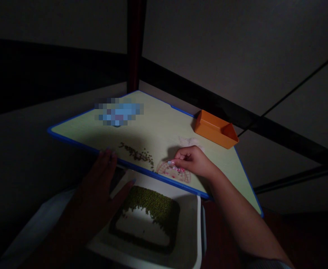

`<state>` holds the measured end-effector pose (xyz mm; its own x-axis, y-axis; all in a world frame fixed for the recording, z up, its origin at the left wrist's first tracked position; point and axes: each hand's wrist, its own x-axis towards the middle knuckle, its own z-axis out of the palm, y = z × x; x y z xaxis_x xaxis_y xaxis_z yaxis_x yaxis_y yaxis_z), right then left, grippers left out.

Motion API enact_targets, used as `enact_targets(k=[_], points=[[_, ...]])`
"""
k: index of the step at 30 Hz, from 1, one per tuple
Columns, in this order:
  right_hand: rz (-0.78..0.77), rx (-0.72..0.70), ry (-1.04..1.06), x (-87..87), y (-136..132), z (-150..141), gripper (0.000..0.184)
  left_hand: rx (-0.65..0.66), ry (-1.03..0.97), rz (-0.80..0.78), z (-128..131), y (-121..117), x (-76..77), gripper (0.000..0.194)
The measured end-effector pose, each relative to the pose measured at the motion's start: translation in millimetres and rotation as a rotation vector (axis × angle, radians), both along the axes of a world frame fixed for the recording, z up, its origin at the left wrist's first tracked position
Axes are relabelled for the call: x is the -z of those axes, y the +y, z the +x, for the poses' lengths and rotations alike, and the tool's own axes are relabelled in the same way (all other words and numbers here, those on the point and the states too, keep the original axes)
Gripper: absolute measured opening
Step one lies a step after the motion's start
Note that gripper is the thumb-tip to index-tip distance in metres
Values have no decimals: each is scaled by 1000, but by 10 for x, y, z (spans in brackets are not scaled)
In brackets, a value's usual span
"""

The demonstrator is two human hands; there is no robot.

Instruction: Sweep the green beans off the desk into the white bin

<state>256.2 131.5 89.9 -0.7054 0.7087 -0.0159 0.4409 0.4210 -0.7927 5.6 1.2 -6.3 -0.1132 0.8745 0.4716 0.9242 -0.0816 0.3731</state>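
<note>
1. My right hand [193, 160] has its fingers drawn narrow, over the printed pattern on the pale-yellow, blue-edged tabletop [158, 127]; I can't tell whether they pinch anything.
2. My left hand [105, 179] is spread wide, fingertips at the near edge.
3. From my right hand, small dark beans [137, 154] lie scattered at nine o'clock; green beans [155, 200] sit in the white, rounded-corner basin [199, 231] at seven.
4. The orange, rectangular open box [216, 130] stands at one o'clock.

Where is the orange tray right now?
In the head view, the orange tray sits on the right part of the board's far side, beyond the right hand.
</note>
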Motion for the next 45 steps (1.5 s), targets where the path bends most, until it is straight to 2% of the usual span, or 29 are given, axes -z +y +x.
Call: enact_targets(k=[9, 16, 22, 31, 35, 45], points=[[-46, -12, 47, -29, -25, 10, 28, -1, 20, 14, -16, -6, 9, 80], [12, 29, 16, -5, -14, 5, 28, 3, 11, 22, 0, -16, 0, 80], [-58, -18, 33, -18, -35, -7, 27, 4, 19, 33, -16, -8, 27, 81], [-10, -14, 21, 14, -33, -43, 29, -2, 22, 19, -18, -2, 27, 81], [26, 36, 12, 0, -32, -34, 28, 4, 8, 24, -12, -4, 10, 81], [-4, 37, -1, 21, -37, -75, 29, -3, -2, -8, 3, -12, -14, 82]])
